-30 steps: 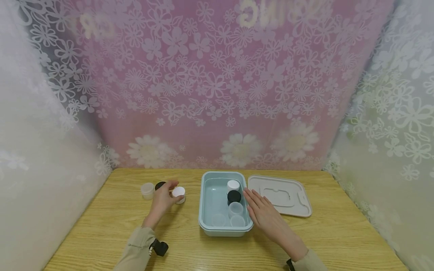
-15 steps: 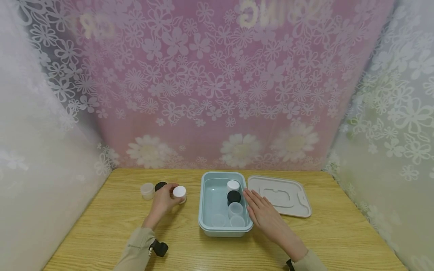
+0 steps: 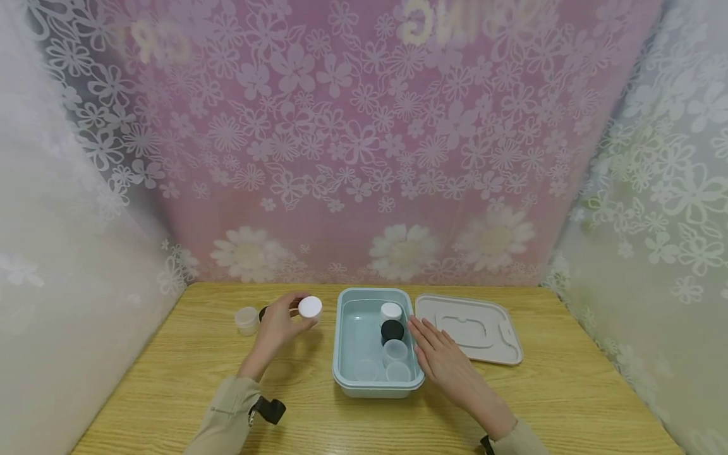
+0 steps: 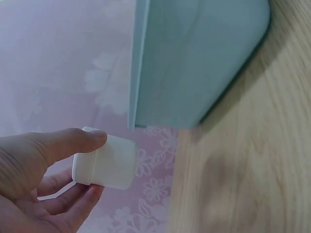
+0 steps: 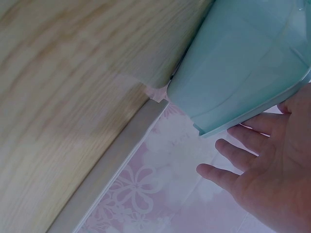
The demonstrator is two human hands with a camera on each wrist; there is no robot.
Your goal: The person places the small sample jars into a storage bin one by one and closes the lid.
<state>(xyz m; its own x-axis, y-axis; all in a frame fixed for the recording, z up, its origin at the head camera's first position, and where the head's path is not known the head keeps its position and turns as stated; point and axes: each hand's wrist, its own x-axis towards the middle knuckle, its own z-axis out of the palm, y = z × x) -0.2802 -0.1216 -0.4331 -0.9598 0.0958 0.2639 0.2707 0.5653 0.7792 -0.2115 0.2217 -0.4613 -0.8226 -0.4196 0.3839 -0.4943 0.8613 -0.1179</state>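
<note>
Between thumb and fingers my left hand pinches a small white jar with a white lid, held above the table left of the light blue plastic box. My right hand lies with straight fingers along the box's right rim, touching it. Inside the box, along its right side, stand a white-lidded jar, a black-lidded jar and a few translucent cups. Behind my left hand a black-lidded jar is mostly hidden.
A translucent jar stands on the wooden table at the left. To the right of the box lies a pale grey lid, flat on the table. Flowered curtains close off the back and both sides.
My left hand has taken hold of the white jar, lifted it off the table and moved it slightly right and away. My right hand stays at the box rim.
</note>
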